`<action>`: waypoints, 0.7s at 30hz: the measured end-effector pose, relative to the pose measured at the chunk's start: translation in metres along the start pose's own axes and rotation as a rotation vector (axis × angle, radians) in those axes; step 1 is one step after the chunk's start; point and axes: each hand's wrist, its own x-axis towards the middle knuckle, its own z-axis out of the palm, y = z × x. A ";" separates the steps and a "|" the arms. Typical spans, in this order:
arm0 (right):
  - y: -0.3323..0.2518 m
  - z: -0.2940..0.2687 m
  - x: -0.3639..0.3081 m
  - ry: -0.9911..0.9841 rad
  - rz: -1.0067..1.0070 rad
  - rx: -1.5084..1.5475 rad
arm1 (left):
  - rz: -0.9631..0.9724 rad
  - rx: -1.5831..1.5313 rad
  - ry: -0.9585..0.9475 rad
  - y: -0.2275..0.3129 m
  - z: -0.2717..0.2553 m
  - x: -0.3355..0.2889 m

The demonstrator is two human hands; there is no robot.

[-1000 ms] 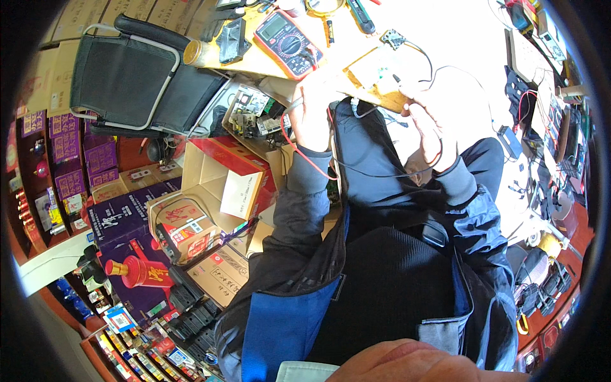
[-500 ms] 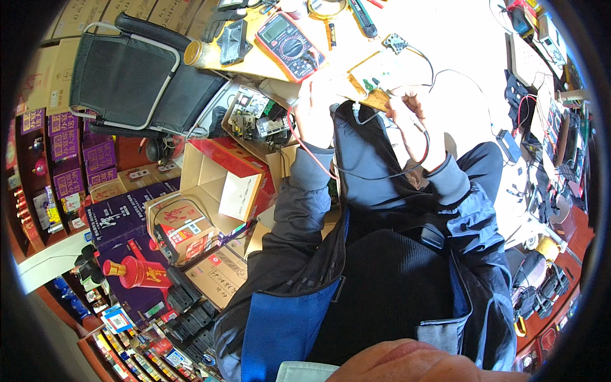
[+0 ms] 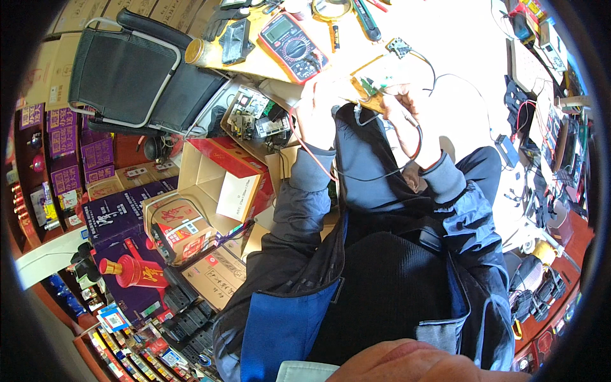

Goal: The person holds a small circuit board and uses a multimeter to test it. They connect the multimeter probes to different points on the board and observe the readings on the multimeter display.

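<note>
A red-framed multimeter [image 3: 294,48] lies on the bright worktop. Just in front of it is my left hand [image 3: 313,118], closed on a red test lead [image 3: 312,153]; glare washes out its fingertips. My right hand [image 3: 407,121] is closed with a black test lead [image 3: 419,140] looping from it toward my lap. Its fingertips are beside a green circuit board [image 3: 368,86] near the table's front edge. A grey cable with a white plug [image 3: 358,111] hangs below that board. Farther back, a small dark board [image 3: 399,48] is wired to a black cable.
A cutter knife [image 3: 366,20], a roll of tape [image 3: 331,7] and a dark block [image 3: 235,41] sit at the back. At left are a black chair [image 3: 124,76], a box of circuit parts [image 3: 258,118] and an open carton [image 3: 216,184]. Tangled cables [image 3: 538,293] lie at right.
My right hand has shifted slightly left and its fingers have closed in nearer the green board. My left hand stays almost in place; the whole view has moved a little.
</note>
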 end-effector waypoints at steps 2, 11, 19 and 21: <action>0.001 -0.001 0.002 -0.002 0.018 -0.029 | 0.098 0.134 -0.020 -0.003 -0.002 0.001; 0.008 -0.002 0.006 -0.026 0.022 -0.068 | 0.075 0.122 -0.021 -0.005 -0.003 0.001; 0.006 0.002 0.006 -0.016 -0.005 -0.054 | 0.102 0.137 -0.024 -0.002 -0.004 0.003; 0.005 0.000 0.006 -0.027 0.021 -0.057 | -0.004 0.009 -0.006 0.001 -0.001 0.001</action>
